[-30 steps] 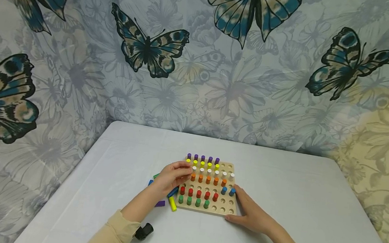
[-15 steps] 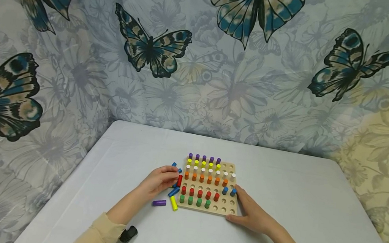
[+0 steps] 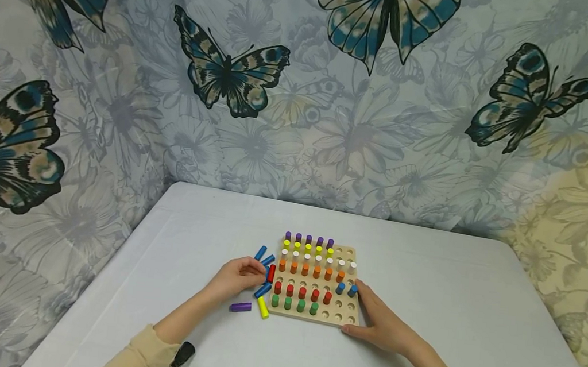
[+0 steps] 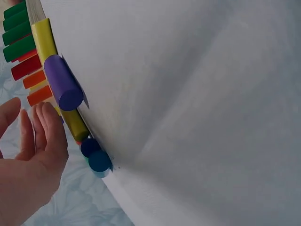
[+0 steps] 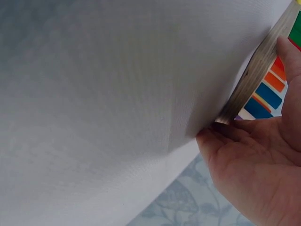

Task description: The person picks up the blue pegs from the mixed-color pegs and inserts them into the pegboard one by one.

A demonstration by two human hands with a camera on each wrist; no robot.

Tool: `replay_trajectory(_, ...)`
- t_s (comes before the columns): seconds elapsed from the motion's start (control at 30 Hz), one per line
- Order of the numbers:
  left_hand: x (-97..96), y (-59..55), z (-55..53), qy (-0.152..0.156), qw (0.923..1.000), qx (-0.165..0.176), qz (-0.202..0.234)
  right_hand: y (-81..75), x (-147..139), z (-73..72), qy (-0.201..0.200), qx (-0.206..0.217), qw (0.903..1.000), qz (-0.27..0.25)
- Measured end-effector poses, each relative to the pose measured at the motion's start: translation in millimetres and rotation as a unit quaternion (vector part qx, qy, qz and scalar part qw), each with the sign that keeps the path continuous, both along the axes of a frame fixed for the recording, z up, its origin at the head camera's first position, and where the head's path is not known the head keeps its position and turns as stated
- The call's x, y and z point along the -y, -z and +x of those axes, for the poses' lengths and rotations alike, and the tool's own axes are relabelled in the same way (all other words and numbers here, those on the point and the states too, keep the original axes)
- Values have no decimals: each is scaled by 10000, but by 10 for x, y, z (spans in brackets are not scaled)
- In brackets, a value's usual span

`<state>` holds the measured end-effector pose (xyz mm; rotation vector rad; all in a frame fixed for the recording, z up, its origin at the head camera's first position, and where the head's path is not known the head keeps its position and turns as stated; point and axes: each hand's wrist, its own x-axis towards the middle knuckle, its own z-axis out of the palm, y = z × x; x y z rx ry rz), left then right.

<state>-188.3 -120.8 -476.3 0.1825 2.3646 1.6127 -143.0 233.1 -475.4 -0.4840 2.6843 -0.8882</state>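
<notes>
A wooden pegboard (image 3: pixel 309 317) stands on the white table with rows of purple, yellow, white, orange, blue, red and green pegs. Bare holes show left of its two blue pegs (image 3: pixel 346 289). At the board's left edge, my left hand (image 3: pixel 239 275) is over loose pegs; its fingers bend loosely, thumb apart in the left wrist view, with no peg visible between them. Next to its fingertips lie a red peg (image 3: pixel 272 273) and several blue pegs (image 3: pixel 263 290). My right hand (image 3: pixel 378 324) holds the board's right side, thumb at the near corner and fingers along the edge.
Nearer the front lie a loose purple peg (image 3: pixel 240 306) and a loose yellow peg (image 3: pixel 262 308). The white-covered table (image 3: pixel 451 299) meets a butterfly-patterned cloth backdrop (image 3: pixel 381 133) behind and on the left.
My left hand has moved from the left end of the white and orange rows, leftward and down to the loose pegs. The right hand stays on the board's edge.
</notes>
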Motion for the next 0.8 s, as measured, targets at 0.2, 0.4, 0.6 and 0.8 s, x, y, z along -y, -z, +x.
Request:
replay_trajectory(0.2, -37, 2, 34, 432, 9908, -1006, -798, 2, -7, 4, 1, 16, 10000, -52)
replay_trajectory(0.4, -86, 17, 28, 597, 9804, -1412, -1240, 10, -3, 4, -25, 37, 10000, -19)
replay_trajectory(0.6, -134, 7, 27, 745, 9614, -1821, -1925, 7, -2, -1, -25, 23, 10000, -52)
replay_trajectory(0.8, -186, -50, 65, 783, 9437, -2059, -2470, 6, 0, 1, 27, 89, 9999, -39)
